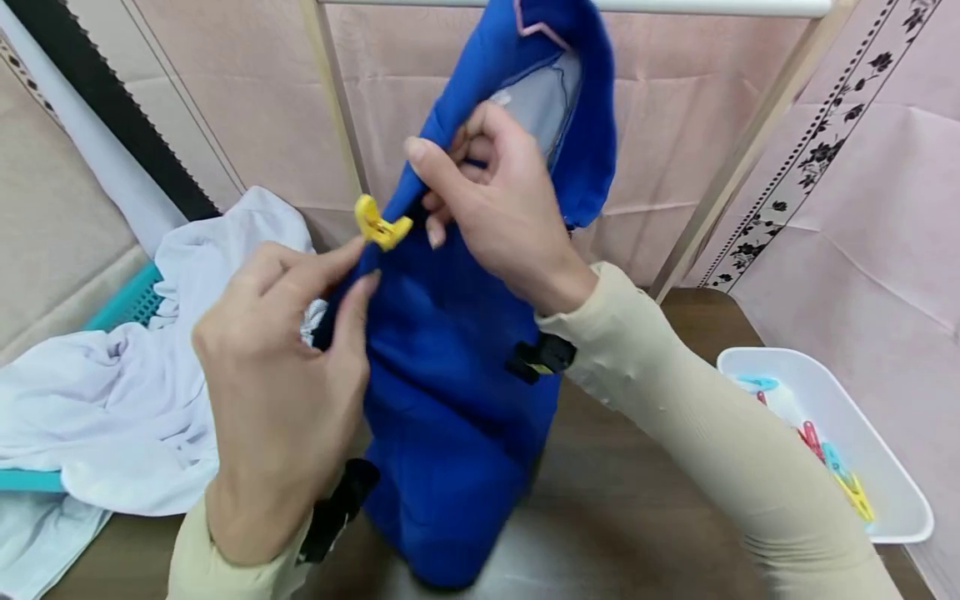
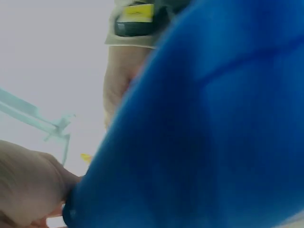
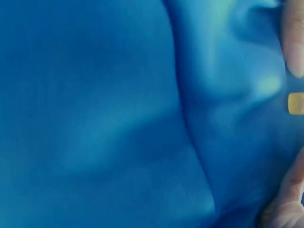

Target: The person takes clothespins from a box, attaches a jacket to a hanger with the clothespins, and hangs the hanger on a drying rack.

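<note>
A blue garment (image 1: pixel 457 367) hangs in front of me, its upper part folded open to show a grey inside. On its left edge sits a yellow clothespin (image 1: pixel 382 225), also glimpsed in the left wrist view as a small yellow piece (image 2: pixel 86 157). Just below the clothespin, my left hand (image 1: pixel 285 358) pinches the cloth edge between thumb and forefinger. Higher along the same edge, my right hand (image 1: pixel 502 200) grips the cloth, thumb outside and other fingers partly hidden behind the fold. Blue fabric (image 3: pixel 104 114) fills most of the right wrist view.
A white rail (image 1: pixel 712 7) crosses the top, with a wooden post (image 1: pixel 738 158) at right. White cloth (image 1: pixel 142 383) is heaped over a teal basket (image 1: pixel 123 304) at left. A white tray (image 1: pixel 892 475) with several coloured clothespins (image 1: pixel 832 454) stands at right on the brown table (image 1: pixel 622 508).
</note>
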{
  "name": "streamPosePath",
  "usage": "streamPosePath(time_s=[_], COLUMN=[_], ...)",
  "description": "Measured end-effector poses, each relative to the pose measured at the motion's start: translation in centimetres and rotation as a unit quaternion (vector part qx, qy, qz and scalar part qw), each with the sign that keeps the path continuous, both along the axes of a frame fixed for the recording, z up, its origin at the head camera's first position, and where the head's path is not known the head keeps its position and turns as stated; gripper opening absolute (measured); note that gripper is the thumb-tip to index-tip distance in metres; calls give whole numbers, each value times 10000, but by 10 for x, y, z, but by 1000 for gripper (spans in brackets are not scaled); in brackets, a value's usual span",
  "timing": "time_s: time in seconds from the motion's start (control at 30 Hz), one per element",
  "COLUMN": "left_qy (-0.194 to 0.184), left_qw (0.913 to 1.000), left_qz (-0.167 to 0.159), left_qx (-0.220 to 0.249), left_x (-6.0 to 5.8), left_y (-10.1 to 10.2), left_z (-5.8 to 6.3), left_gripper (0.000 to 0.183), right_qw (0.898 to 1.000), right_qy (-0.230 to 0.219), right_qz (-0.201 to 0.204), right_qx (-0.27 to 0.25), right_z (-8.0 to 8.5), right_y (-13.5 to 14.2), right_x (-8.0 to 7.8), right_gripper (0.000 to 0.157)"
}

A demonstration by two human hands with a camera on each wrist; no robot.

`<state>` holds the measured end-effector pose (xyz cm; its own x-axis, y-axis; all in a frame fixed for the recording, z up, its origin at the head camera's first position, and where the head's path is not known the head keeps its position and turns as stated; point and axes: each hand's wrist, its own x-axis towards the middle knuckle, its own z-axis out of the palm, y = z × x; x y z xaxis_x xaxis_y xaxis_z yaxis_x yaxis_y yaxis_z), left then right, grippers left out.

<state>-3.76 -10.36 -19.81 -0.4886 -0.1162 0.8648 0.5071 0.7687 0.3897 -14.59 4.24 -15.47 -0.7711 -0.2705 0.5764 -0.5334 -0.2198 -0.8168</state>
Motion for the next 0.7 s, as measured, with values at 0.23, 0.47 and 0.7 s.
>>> streamPosePath(time_s=[0.23, 0.47, 0.7], left_qy=[240, -176, -564], left_qw=[9973, 9922, 9862], left_qz=[663, 1127, 1386], left_qx=[186, 511, 701], left_x=[-35, -64, -77], left_y=[-22, -51, -82], left_z=[-3, -13, -34], left_gripper=[29, 25, 21], right_qw=[9967, 9822, 9718], right_qy=[-432, -791, 148], right_qz=[-164, -190, -277], right_qx=[666, 1695, 2339], right_z=[3, -1, -23], right_y=[-28, -49, 15], right_x=[-27, -52, -73], right_gripper=[18, 22, 19])
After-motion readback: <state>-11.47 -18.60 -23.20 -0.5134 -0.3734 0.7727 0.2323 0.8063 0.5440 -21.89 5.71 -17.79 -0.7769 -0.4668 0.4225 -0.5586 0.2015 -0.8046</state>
